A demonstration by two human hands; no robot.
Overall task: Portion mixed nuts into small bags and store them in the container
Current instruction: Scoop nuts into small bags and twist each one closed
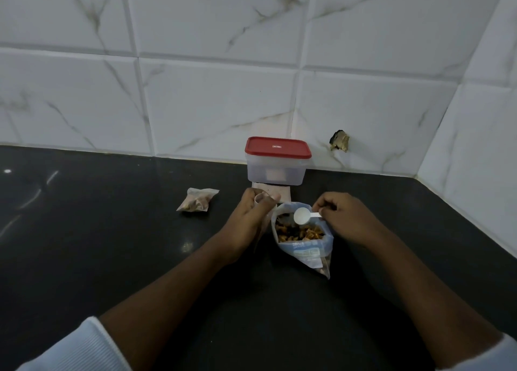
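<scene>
A large open bag of mixed nuts [303, 240] stands on the black counter [112, 244]. My right hand [342, 218] pinches the handle of a small white scoop [302, 215], whose empty bowl hovers over the nuts. My left hand [250, 219] grips a small clear bag [263, 202] just left of the big bag. One filled small bag [197, 200] lies on the counter to the left. A clear container with a red lid [277, 161], closed, stands at the back against the wall.
A flat pale stack of what look like more small bags [284, 194] lies in front of the container. The tiled wall [195, 91] runs along the back and the right, with a chipped hole [340, 141] near the container.
</scene>
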